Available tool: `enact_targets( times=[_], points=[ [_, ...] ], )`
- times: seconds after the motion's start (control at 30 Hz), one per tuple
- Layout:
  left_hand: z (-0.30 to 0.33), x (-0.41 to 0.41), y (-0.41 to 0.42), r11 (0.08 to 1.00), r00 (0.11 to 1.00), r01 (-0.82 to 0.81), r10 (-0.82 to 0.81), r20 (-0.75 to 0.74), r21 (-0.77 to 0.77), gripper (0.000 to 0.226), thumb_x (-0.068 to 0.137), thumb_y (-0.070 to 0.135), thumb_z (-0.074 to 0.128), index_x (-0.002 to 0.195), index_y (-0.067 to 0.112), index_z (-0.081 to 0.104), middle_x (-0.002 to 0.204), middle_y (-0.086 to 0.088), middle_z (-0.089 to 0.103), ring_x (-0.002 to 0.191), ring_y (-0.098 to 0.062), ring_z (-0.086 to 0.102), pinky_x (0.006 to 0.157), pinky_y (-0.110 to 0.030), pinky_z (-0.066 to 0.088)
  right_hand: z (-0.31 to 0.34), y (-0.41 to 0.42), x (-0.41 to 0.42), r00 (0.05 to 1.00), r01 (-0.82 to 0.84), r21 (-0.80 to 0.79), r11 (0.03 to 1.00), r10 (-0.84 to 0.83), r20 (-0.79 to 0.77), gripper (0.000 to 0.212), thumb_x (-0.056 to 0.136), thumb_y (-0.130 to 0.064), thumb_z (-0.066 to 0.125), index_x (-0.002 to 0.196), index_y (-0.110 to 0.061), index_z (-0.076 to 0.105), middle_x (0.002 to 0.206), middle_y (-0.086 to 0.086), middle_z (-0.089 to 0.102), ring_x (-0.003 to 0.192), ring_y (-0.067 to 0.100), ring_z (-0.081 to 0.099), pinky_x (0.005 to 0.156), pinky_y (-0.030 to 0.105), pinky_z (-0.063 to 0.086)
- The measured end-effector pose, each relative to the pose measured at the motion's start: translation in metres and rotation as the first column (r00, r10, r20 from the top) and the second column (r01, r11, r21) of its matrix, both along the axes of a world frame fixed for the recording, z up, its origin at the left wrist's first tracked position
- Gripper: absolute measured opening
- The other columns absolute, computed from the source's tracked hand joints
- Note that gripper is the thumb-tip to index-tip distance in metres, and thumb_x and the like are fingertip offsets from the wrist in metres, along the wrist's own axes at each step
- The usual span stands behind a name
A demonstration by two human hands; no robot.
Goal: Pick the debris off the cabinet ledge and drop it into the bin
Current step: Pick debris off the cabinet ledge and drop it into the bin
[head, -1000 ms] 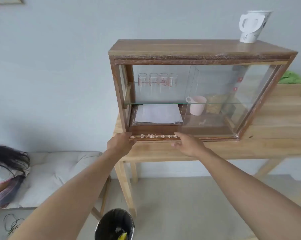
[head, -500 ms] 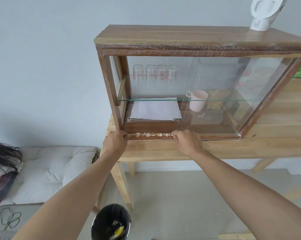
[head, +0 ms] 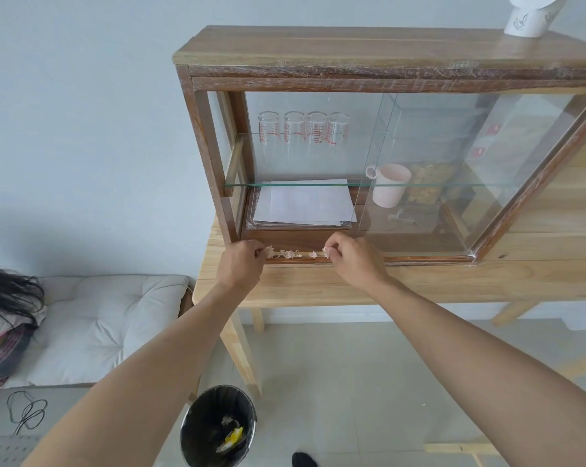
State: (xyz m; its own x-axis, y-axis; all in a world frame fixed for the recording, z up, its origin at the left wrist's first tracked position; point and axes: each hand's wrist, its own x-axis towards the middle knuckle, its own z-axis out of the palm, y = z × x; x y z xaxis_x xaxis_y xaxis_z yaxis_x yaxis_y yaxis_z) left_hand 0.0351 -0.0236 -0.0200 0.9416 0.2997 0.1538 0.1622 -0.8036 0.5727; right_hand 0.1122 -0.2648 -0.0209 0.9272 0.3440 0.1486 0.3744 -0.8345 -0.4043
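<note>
Debris (head: 288, 253) lines cabinet ledge (head: 402, 258); left hand (head: 240, 264) pinches a scrap at one end, right hand (head: 355, 261) at other. Bin (head: 217, 426) on floor below.

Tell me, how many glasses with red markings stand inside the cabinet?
4, in one row on the glass shelf, left half: glasses. None seems hidden.

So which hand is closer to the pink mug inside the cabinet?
Right. The right hand sits on the ledge just below-left of the pink mug; the left hand is farther left, by the cabinet's corner post.
</note>
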Motion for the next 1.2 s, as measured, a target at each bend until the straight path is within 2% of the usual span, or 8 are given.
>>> enact_targets(
  times=[0.13, 0.23, 0.5, 0.57, 0.67, 0.8, 1.03, 1.2],
  points=[
    [-0.003, 0.006, -0.003, 0.995, 0.998, 0.022, -0.017, -0.053, 0.101, 0.032, 0.102, 0.008, 0.058, 0.077, -0.002, 0.073, 0.07, -0.017, 0.071, 0.068, -0.039, 0.068, 0.063, -0.049, 0.058, -0.004, 0.004, 0.0, 0.999, -0.005, 0.045, 0.999, 0.007, -0.04, 0.013, 0.103, -0.033, 0.061, 0.1, -0.032, 0.073, 0.069, -0.013, 0.066, 0.078, 0.022, 0.072, 0.063, 0.032, 0.041],
    [-0.003, 0.008, -0.005, 0.984, 0.998, 0.049, -0.04, -0.054, 0.17, 0.038, 0.101, 0.005, 0.055, 0.063, 0.0, 0.055, 0.066, -0.016, 0.064, 0.069, -0.042, 0.064, 0.059, -0.048, 0.056, -0.011, 0.006, 0.0, 0.999, 0.015, 0.03, 0.999, -0.014, -0.045, 0.016, 0.103, -0.036, 0.062, 0.104, -0.032, 0.078, 0.085, -0.008, 0.079, 0.087, 0.024, 0.074, 0.071, 0.035, 0.052],
    [-0.002, 0.008, -0.012, 0.971, 0.996, 0.059, -0.039, -0.086, 0.234, 0.044, 0.104, 0.024, 0.051, 0.064, 0.007, 0.054, 0.066, -0.011, 0.06, 0.068, -0.041, 0.065, 0.057, -0.035, 0.045, -0.02, -0.001, 0.004, 0.998, 0.06, -0.021, 0.998, -0.06, 0.007, 0.03, 0.103, -0.048, 0.06, 0.119, -0.031, 0.078, 0.098, 0.001, 0.083, 0.099, 0.033, 0.075, 0.078, 0.038, 0.055],
    [0.0, 0.008, -0.012, 0.977, 0.995, 0.042, -0.022, -0.095, 0.209, 0.044, 0.104, 0.027, 0.054, 0.069, 0.002, 0.061, 0.069, -0.015, 0.068, 0.071, -0.043, 0.068, 0.059, -0.037, 0.052, -0.021, -0.001, 0.004, 0.998, 0.064, -0.014, 0.998, -0.064, -0.001, 0.027, 0.103, -0.048, 0.06, 0.112, -0.031, 0.079, 0.087, 0.001, 0.081, 0.091, 0.032, 0.075, 0.072, 0.037, 0.051],
    [0.005, 0.01, -0.012, 0.992, 0.997, 0.038, -0.03, -0.071, 0.118, 0.03, 0.102, 0.023, 0.063, 0.096, -0.006, 0.072, 0.089, -0.024, 0.077, 0.086, -0.046, 0.072, 0.074, -0.049, 0.062, -0.021, 0.001, 0.002, 0.998, 0.067, 0.007, 0.998, -0.067, -0.006, 0.02, 0.103, -0.044, 0.061, 0.105, -0.032, 0.077, 0.081, -0.003, 0.079, 0.084, 0.029, 0.074, 0.067, 0.035, 0.045],
    [0.004, 0.012, -0.008, 0.994, 0.994, 0.053, -0.044, -0.097, 0.098, 0.033, 0.103, 0.021, 0.063, 0.08, -0.001, 0.075, 0.071, -0.018, 0.073, 0.069, -0.041, 0.069, 0.065, -0.046, 0.061, -0.022, 0.003, 0.0, 0.999, 0.046, -0.014, 0.999, -0.046, -0.019, 0.016, 0.106, -0.037, 0.057, 0.104, -0.027, 0.069, 0.089, 0.0, 0.08, 0.09, 0.032, 0.074, 0.069, 0.037, 0.049],
    [0.006, 0.011, -0.006, 0.999, 0.995, 0.03, -0.029, -0.091, 0.011, 0.025, 0.1, 0.014, 0.066, 0.089, -0.006, 0.077, 0.075, -0.02, 0.075, 0.072, -0.039, 0.073, 0.065, -0.05, 0.063, -0.021, 0.007, -0.009, 0.996, 0.068, 0.095, 0.993, -0.062, -0.065, 0.015, 0.106, -0.033, 0.057, 0.104, -0.023, 0.068, 0.088, 0.0, 0.079, 0.089, 0.033, 0.072, 0.067, 0.038, 0.047],
    [0.004, -0.008, -0.003, 0.993, 0.998, -0.051, 0.048, -0.033, -0.109, 0.022, 0.101, 0.017, 0.067, 0.091, 0.002, 0.079, 0.069, -0.012, 0.074, 0.065, -0.034, 0.074, 0.063, -0.046, 0.065, -0.014, 0.011, -0.024, 0.988, 0.116, 0.223, 0.968, -0.089, -0.129, 0.014, 0.102, -0.036, 0.063, 0.1, -0.026, 0.072, 0.093, -0.005, 0.08, 0.093, 0.026, 0.073, 0.075, 0.04, 0.056]
  ],
)
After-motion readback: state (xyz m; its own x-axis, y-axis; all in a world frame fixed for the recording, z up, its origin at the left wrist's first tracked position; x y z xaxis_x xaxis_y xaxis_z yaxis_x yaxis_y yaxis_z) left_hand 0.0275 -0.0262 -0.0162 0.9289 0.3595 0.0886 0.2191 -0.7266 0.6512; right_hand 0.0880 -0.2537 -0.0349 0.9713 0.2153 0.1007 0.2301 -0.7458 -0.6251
